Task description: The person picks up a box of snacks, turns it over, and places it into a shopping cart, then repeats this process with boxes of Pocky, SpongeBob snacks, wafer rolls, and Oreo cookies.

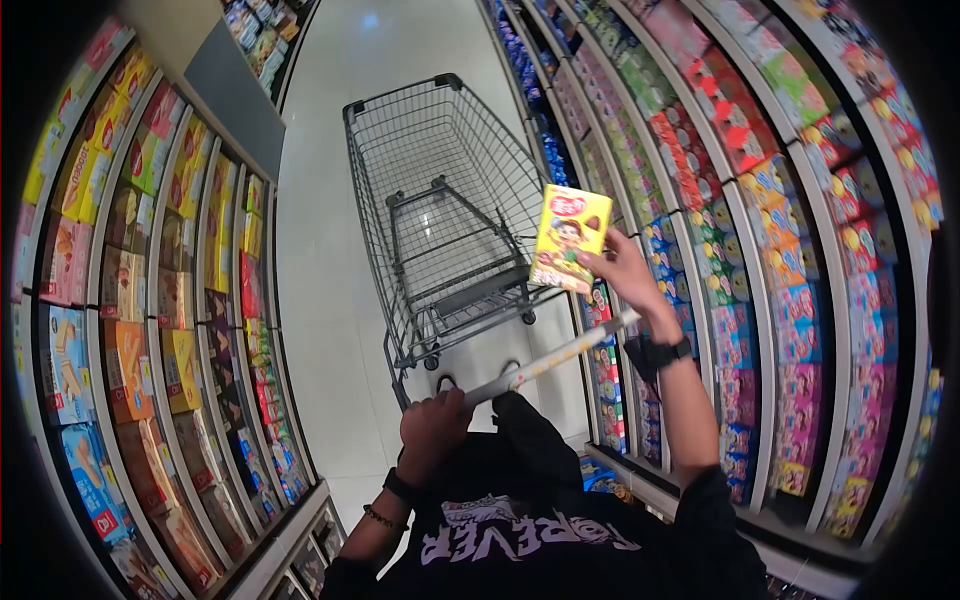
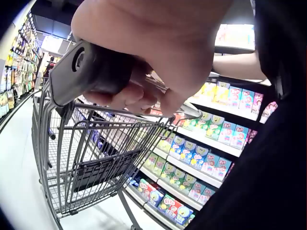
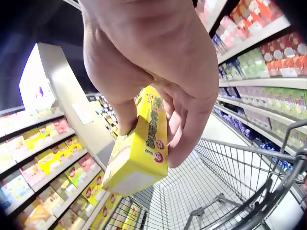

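My right hand point(image 1: 628, 275) pinches a yellow box point(image 1: 570, 238) with a cartoon figure and red lettering, held up beside the right rim of a wire shopping cart point(image 1: 440, 200). In the right wrist view, the thumb and fingers of the right hand point(image 3: 153, 62) grip the yellow box point(image 3: 139, 148) from both sides, above the cart basket. My left hand point(image 1: 435, 430) is curled round the left end of the cart's handle bar point(image 1: 560, 355). The left wrist view shows the left hand point(image 2: 148, 48) over the dark end of the handle point(image 2: 91, 69). The visible basket holds no goods.
Shelves of colourful boxes point(image 1: 780, 250) run along the right side, close to the right arm. More boxed goods point(image 1: 130, 370) fill the shelves on the left. A pale floor aisle point(image 1: 330, 50) stretches ahead past the cart. Both shoes are partly visible behind the cart.
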Demonstrator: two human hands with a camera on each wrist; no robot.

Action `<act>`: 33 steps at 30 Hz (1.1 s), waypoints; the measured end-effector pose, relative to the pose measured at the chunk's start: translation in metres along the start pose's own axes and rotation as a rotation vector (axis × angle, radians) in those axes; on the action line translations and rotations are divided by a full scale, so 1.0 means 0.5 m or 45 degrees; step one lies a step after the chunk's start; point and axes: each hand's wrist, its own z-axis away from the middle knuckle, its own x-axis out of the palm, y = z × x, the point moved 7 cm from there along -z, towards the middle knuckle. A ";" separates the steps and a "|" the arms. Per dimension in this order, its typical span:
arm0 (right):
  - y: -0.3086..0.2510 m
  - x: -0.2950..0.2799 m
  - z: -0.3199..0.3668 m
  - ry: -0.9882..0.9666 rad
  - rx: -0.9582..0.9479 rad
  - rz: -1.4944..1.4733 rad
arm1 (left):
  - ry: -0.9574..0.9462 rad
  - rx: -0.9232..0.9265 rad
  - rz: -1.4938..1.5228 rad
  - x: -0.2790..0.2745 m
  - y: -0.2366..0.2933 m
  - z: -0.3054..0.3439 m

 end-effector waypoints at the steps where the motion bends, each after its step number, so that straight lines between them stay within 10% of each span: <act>1: 0.010 0.025 -0.061 -0.083 0.084 -0.073 | -0.010 -0.029 0.000 0.003 -0.006 0.006; 8: 0.471 0.159 -0.481 -0.445 0.446 0.802 | -0.076 -0.134 -0.033 0.011 -0.012 0.017; 18: 0.989 0.264 -0.593 -0.467 0.659 0.906 | -0.203 -0.205 -0.149 0.037 -0.029 0.041; 29: 0.939 0.269 -0.565 -0.173 0.681 1.087 | -0.152 -0.226 -0.078 0.037 -0.032 0.046; 33: 0.800 0.320 -0.558 -0.074 0.227 1.312 | -0.174 -0.218 -0.098 0.031 -0.029 0.026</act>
